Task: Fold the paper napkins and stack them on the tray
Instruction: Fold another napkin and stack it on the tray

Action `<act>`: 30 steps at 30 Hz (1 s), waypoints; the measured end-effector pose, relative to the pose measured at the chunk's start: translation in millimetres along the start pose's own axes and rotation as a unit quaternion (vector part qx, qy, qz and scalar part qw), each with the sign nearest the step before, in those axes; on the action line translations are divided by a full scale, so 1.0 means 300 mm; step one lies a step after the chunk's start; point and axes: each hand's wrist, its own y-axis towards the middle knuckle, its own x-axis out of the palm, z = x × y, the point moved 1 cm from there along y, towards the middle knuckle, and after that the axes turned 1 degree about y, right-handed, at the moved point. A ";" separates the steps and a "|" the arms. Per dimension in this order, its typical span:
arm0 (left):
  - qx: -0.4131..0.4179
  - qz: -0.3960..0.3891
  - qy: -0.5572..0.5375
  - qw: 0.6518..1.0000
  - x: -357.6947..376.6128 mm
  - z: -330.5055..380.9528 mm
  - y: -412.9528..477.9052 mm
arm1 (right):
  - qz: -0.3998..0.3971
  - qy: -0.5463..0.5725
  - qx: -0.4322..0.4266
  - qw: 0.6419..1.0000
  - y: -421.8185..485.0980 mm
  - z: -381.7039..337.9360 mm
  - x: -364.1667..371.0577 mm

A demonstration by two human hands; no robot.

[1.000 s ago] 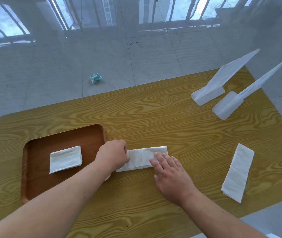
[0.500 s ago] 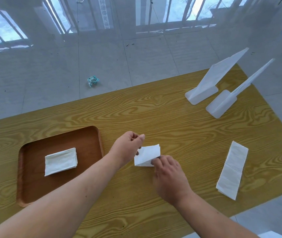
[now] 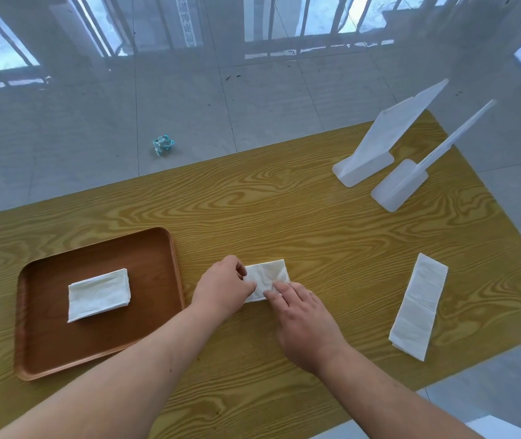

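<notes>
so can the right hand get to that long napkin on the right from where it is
Probably yes: the right hand rests on the folded napkin, and only bare table lies between it and the long napkin.

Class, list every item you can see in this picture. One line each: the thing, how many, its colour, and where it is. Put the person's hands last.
Wooden table with yellow-brown grain: one, fills the middle of the view.
Brown rectangular wooden tray: one, on the table's left side.
Folded white paper napkin on the tray: one, near the tray's centre.
Folded white paper napkin under the hands: one, on the table just right of the tray.
Long white paper napkin, folded only into a strip: one, by the table's right edge.
White plastic stands with flat bases: two, far right corner of the table.
Crumpled teal and white wrapper: one, on the grey tiled floor beyond the table.
Left hand: on the napkin's left end.
Right hand: fingertips pressing the napkin's near edge.
</notes>
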 end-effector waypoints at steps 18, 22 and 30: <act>-0.026 -0.100 -0.304 0.947 -0.073 -0.027 -0.026 | 0.090 0.299 0.208 0.927 0.092 -0.023 -0.064; -0.017 -0.117 -0.382 0.916 -0.157 -0.079 -0.042 | -0.013 0.562 0.305 0.769 0.191 -0.057 -0.088; -0.067 0.016 -0.381 0.922 -0.308 -0.341 -0.047 | -0.084 0.585 0.246 0.768 0.337 -0.250 -0.085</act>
